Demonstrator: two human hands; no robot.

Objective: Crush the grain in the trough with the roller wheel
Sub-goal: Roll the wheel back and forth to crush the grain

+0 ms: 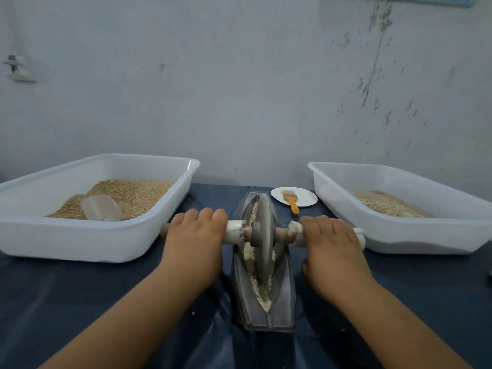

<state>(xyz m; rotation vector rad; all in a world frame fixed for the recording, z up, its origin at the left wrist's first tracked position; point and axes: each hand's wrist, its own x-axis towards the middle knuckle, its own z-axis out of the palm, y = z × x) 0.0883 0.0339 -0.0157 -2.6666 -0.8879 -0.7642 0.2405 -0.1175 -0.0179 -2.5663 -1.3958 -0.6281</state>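
At the far left a white rectangular plastic tub [95, 230] is sitting on the dark blue plastic-covered table [80, 288], holding a heap of tan whole grain [133, 193] with a clear plastic scoop [100, 207] lying in it.

Our left hand [193, 243] is lying palm-down over the left end of the wooden axle handle [234, 231], fingers curled over the top; the bare wood tip is poking out past the knuckles, and we cannot see the thumb. The handle's long axis is running left to right, crossing the trough at a right angle.

In the middle, the grey metal boat-shaped trough [265, 265] is pointing straight away from us, its long axis running near to far. The grey disc-shaped roller wheel [262, 235] is standing upright on edge in the trough's groove, about midway along (its lower rim is buried in the meal). Pale crushed grain [262, 291] is lying in the near half; the far end is hard to make out.

Our right hand [332, 251] is gripping the white-wrapped right end of the handle, fingers folded over it, thumb hanging below.

Behind, an orange-handled brush [291, 199] is resting on a white paper plate [306, 199]. At the right, a second white plastic tub [399, 235], cut off by the frame edge, is holding a shallower layer of tan meal [388, 205].
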